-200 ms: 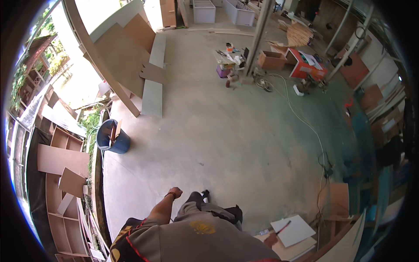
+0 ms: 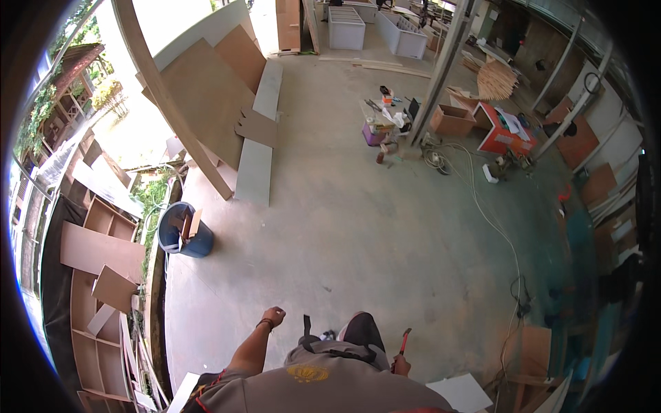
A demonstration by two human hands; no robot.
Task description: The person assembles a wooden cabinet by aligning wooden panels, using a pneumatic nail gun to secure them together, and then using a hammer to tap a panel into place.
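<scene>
My left hand (image 2: 275,315), with a dark band at the wrist, hangs out in front over the concrete floor. Its fingers are curled and nothing shows in them. Close to my right side, my right hand (image 2: 401,365) is closed around a slim red tool (image 2: 405,340) that points up and away from me. Its exact kind is too small to make out. Below and right of that hand lies a white board (image 2: 463,392), partly cut off by my body.
A blue bin (image 2: 200,242) with wood scraps stands at left, near a leaning wooden post (image 2: 186,144) and large panels (image 2: 206,96). Cables (image 2: 506,237) trail along the right side. Ahead, tools and a purple container (image 2: 374,135) sit by a metal post (image 2: 441,72).
My right hand has swung left and forward with the red tool, away from over the white board. The surroundings have shifted slightly right and down in view, and a knee has come forward.
</scene>
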